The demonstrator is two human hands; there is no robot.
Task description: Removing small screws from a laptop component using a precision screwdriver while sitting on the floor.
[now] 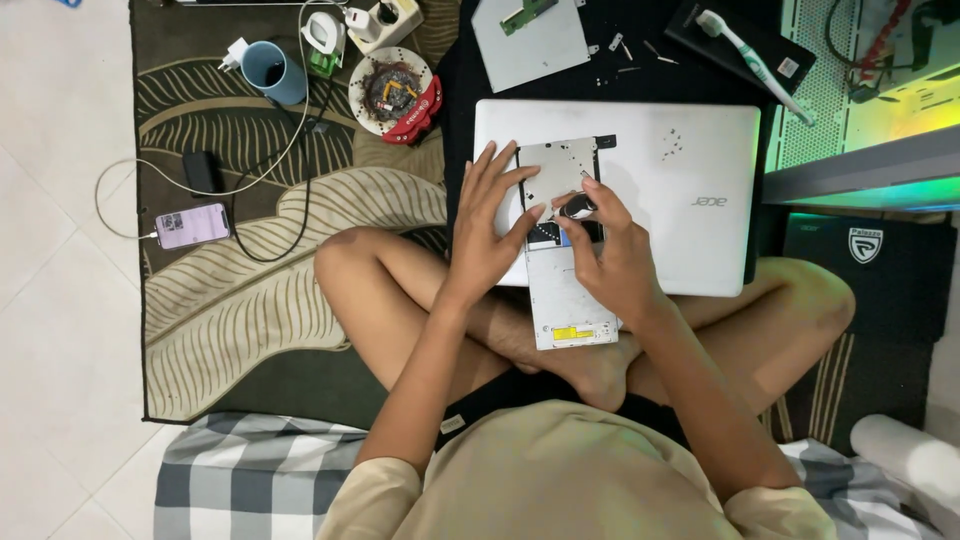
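Across our crossed legs and the closed white laptop [680, 170] lies the flat grey metal drive unit [560, 250], thin, stiff and light by our judgement, best gripped by its long edges. Our left hand [490, 235] presses it with fingers spread; our right hand [612, 255] pinches a small black part [578, 207], probably delicate.

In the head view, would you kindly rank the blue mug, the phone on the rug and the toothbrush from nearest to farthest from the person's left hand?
From the left hand, which rests on the metal drive:
1. Blue mug, up and to the left on the rug.
2. Toothbrush, up and to the right, on a black case.
3. Phone, far left on the rug, plugged into a cable.
The mug and toothbrush are fairly close to call.
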